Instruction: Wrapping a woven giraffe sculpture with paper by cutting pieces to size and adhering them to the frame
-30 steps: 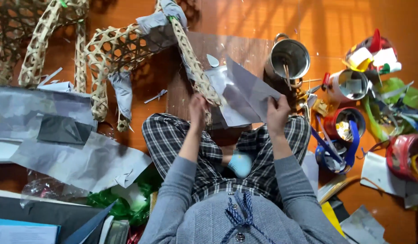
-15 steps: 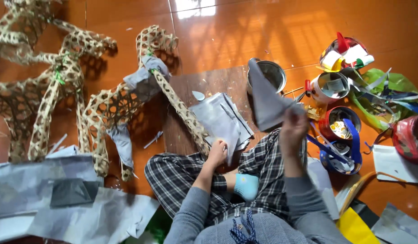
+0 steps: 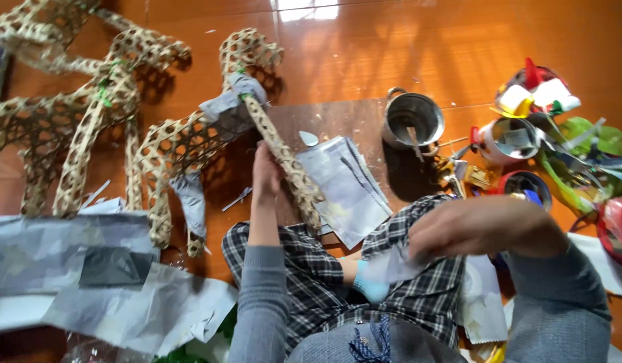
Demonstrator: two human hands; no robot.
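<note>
The person sits on the orange floor (image 3: 405, 47) with legs in checked trousers (image 3: 304, 269) stretched forward, and works on a woven bamboo animal frame (image 3: 190, 141) that lies on its side ahead and to the left. The left hand (image 3: 266, 176) reaches straight forward and closes around one long woven leg (image 3: 284, 161) of the frame — fingers wrapped on it, grasping. That leg runs on a slant, from the frame's neck at upper left down toward the person's lap at lower right, so its long axis points nearly at the right hand.

The right hand (image 3: 489, 225) is blurred, raised over the right knee. It seems to pinch a piece of pale grey paper (image 3: 392, 263) that hangs below it, though the blur makes it hard to tell how firmly the hand is closed. It is well apart from the frame, while the left hand is on it; the lower end of the leg lies between the two hands.

Just beside the leg, on a brown board (image 3: 338, 121), lies a stack of grey paper sheets (image 3: 348, 188). A metal pot (image 3: 413, 119) with a brush in it stands at the board's far right corner. Farther right sit small tins (image 3: 513, 138) and coloured scraps. Two more bare woven frames (image 3: 69, 114) lie at the left, and large grey sheets (image 3: 69, 255) near the left knee.
</note>
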